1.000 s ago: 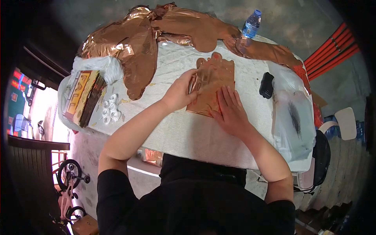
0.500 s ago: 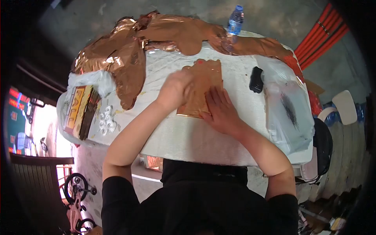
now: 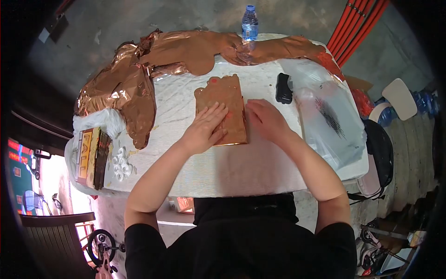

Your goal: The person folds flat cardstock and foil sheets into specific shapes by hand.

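Note:
A flat copper-coloured foil piece [image 3: 232, 93] lies at the middle of the white-covered table, its top edge wavy with a red dot near it. My left hand [image 3: 207, 128] rests flat on its left part, fingers spread. Just beyond its right edge, my right hand [image 3: 267, 120] lies with the fingertips at the border; the fingers are partly bent, and whether they pinch the edge is too small to tell.
Crumpled copper foil [image 3: 186, 49] runs along the back and left of the table [image 3: 176, 179]. A water bottle [image 3: 250, 25] stands at the back. A black object [image 3: 284, 88] and plastic bags [image 3: 330, 125] are at right; a box [image 3: 88, 158] and white rolls [image 3: 121, 165] at left.
My left hand has gone from a blurred, curled pose to lying flat on the foil piece. My right hand has moved off its face to the right edge. The view has shifted slightly.

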The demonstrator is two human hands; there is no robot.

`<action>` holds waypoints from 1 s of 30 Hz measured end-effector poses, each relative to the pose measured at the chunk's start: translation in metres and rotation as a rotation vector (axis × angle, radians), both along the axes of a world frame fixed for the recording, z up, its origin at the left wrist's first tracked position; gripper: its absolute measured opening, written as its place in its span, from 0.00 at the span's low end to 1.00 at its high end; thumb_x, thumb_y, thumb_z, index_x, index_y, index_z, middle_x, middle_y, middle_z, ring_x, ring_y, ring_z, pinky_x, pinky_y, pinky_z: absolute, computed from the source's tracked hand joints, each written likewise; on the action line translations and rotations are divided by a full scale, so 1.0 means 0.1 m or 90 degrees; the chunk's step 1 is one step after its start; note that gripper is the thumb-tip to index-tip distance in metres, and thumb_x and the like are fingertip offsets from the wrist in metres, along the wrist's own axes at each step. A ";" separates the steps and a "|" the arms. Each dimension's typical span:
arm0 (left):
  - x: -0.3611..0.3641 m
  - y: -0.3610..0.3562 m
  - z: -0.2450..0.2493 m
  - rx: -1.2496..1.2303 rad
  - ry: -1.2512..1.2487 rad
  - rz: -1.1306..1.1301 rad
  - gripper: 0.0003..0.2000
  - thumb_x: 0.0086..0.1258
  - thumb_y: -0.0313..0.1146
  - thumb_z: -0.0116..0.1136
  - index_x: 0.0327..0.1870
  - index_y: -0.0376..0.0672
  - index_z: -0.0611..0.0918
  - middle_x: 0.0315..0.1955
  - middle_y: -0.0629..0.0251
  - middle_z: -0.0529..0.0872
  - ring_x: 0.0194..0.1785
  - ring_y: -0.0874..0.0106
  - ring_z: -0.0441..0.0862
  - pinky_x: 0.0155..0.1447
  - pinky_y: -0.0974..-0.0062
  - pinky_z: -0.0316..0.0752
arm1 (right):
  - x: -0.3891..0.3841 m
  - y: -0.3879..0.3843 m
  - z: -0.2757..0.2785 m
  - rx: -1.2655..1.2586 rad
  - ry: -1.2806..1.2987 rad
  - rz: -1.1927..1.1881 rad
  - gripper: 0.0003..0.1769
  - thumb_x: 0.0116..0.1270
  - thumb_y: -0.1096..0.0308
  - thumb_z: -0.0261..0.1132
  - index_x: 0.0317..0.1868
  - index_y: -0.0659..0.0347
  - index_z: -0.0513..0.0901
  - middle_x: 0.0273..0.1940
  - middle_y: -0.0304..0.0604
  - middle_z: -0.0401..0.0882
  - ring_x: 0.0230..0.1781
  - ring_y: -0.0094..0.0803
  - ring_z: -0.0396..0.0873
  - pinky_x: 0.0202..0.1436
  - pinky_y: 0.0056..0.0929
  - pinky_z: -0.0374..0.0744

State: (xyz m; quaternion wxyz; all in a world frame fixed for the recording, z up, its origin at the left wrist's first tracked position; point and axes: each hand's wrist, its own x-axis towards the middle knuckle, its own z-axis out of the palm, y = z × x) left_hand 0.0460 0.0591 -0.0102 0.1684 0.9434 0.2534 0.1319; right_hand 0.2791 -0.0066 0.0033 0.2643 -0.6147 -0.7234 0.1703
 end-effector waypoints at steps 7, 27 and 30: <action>-0.02 0.00 -0.01 -0.009 -0.026 -0.004 0.27 0.71 0.38 0.55 0.70 0.40 0.67 0.71 0.52 0.64 0.77 0.57 0.54 0.78 0.61 0.47 | 0.03 -0.04 -0.25 0.187 -0.095 0.067 0.21 0.60 0.77 0.60 0.56 0.66 0.77 0.55 0.47 0.76 0.58 0.44 0.72 0.60 0.38 0.74; 0.00 0.02 -0.06 0.040 -0.017 -0.018 0.25 0.71 0.34 0.54 0.69 0.45 0.69 0.72 0.50 0.61 0.75 0.51 0.55 0.76 0.57 0.52 | 0.02 0.08 -0.21 0.147 -0.125 0.115 0.11 0.64 0.67 0.59 0.43 0.58 0.83 0.54 0.45 0.71 0.57 0.44 0.67 0.63 0.44 0.64; 0.00 0.03 -0.07 0.048 -0.002 -0.016 0.24 0.73 0.41 0.52 0.69 0.47 0.69 0.71 0.52 0.61 0.76 0.53 0.54 0.77 0.58 0.49 | -0.04 0.18 -0.20 0.075 -0.035 0.054 0.10 0.64 0.63 0.62 0.39 0.60 0.85 0.49 0.45 0.75 0.53 0.42 0.70 0.58 0.39 0.68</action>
